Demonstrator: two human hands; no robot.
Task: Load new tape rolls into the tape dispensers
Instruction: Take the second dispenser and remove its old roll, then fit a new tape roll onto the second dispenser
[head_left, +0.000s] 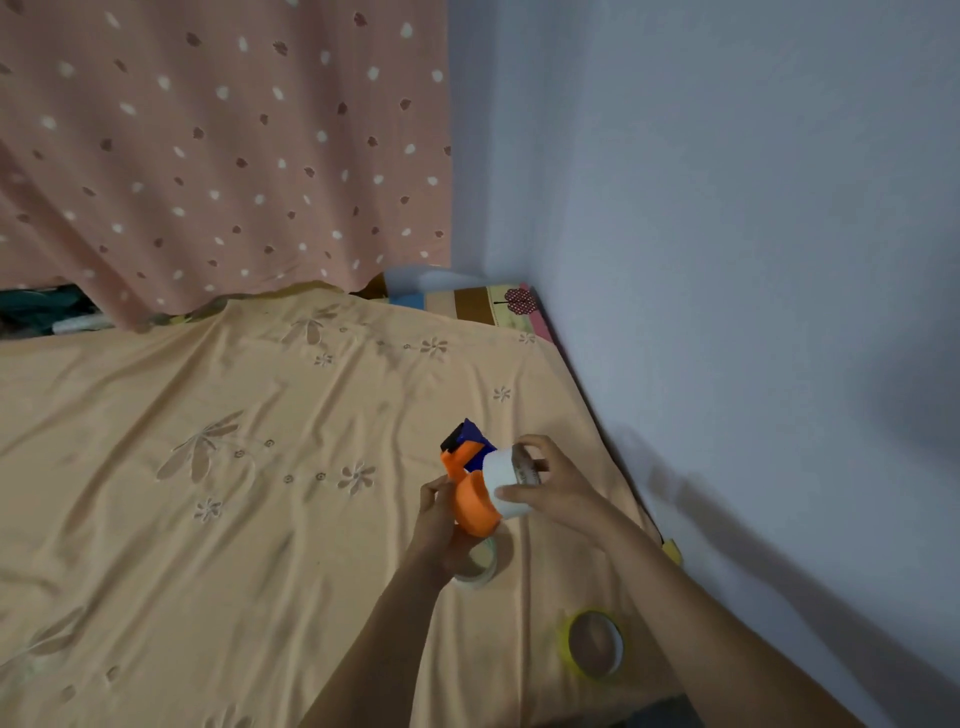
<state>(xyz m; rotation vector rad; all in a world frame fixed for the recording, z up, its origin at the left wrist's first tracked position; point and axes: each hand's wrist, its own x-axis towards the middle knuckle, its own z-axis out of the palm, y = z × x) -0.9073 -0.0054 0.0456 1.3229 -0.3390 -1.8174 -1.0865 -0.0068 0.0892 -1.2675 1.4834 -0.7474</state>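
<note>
My left hand (439, 525) grips an orange and blue tape dispenser (470, 480) from below, holding it above the bed. My right hand (550, 480) holds a white tape roll (504, 480) by its rim, thumb and fingers curled round it, pressed against the dispenser's orange hub. A pale tape roll (480, 569) lies on the sheet just under my left hand, partly hidden by it. A yellow-edged tape roll (595, 644) lies flat on the sheet near the bed's right front corner.
An orange flowered sheet (234, 493) covers the bed. A pink dotted curtain (223, 156) hangs behind it. A blue-grey wall (753, 260) runs close along the right side. A striped pillow (478, 304) sits at the far corner.
</note>
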